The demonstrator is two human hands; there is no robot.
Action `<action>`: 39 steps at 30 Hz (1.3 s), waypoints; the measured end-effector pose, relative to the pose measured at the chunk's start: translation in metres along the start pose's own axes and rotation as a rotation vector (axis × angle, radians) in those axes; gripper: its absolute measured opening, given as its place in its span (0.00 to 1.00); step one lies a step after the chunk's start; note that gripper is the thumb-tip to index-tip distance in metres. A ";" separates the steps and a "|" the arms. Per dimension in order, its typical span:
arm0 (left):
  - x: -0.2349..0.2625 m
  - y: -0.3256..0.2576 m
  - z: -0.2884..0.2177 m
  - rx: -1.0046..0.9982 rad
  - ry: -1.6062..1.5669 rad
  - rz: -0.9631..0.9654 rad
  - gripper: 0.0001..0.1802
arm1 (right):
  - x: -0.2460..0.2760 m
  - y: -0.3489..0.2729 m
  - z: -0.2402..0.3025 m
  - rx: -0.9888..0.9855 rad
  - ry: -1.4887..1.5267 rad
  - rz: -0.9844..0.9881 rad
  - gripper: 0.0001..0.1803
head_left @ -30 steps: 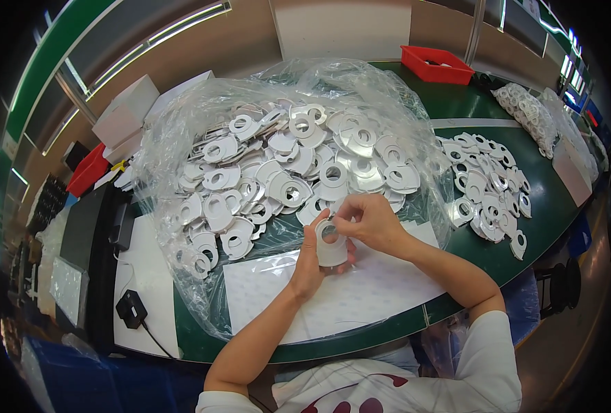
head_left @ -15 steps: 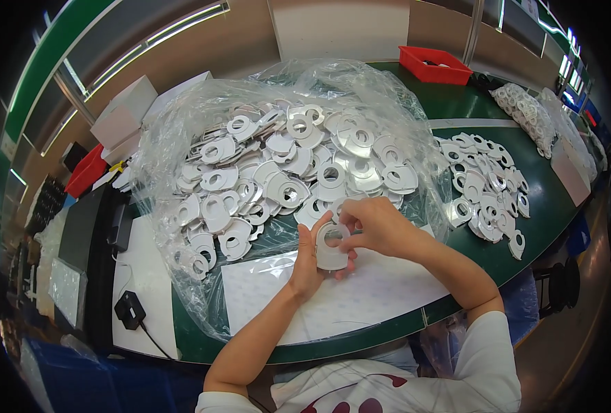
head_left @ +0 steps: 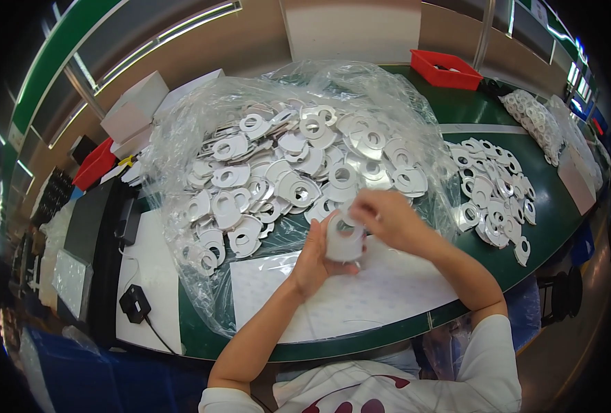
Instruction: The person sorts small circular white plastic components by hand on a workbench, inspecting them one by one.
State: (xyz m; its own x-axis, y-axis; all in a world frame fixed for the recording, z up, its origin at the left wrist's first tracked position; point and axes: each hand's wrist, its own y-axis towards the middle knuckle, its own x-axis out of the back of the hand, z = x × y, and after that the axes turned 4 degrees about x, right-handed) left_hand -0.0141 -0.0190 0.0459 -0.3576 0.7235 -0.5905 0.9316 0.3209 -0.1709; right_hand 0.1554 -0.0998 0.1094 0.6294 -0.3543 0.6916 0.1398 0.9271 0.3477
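Note:
My left hand [head_left: 314, 261] holds a flat white piece with a round hole [head_left: 343, 241] from below, over the white sheet [head_left: 360, 296] on the green table. My right hand [head_left: 388, 219] pinches the same piece at its top edge. Just beyond the hands lies a big heap of like white holed pieces [head_left: 285, 172] on an opened clear plastic bag [head_left: 181, 227].
A second spread of the white pieces [head_left: 495, 199] lies to the right on the green table [head_left: 553, 220]. A red tray [head_left: 447, 69] stands at the back right. White boxes [head_left: 137, 110], a red bin [head_left: 95, 165] and a black adapter with cable [head_left: 135, 304] sit at the left.
Both hands stayed on the white piece and turned it slightly; the right hand's fingers shifted along its top edge.

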 end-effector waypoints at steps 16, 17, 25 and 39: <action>0.111 -0.046 -0.071 -0.428 1.572 -1.424 0.28 | 0.076 -0.004 0.022 0.060 -0.271 -0.375 0.09; 0.111 -0.046 -0.071 -0.426 1.571 -1.424 0.28 | 0.052 -0.005 0.028 0.189 -0.173 -0.239 0.10; 0.097 -0.036 -0.075 -0.563 1.496 -1.008 0.24 | -0.065 -0.031 0.038 0.444 -0.242 0.559 0.16; 0.030 -0.001 -0.002 -0.164 -0.395 -0.185 0.28 | -0.065 -0.035 0.026 0.441 -0.137 0.616 0.21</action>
State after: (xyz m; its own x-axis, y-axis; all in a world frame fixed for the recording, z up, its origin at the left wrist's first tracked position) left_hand -0.0260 0.0030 0.0301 -0.4351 0.3666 -0.8224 0.8203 0.5380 -0.1941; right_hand 0.0891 -0.1128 0.0686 0.3904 0.1716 0.9045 -0.5410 0.8377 0.0746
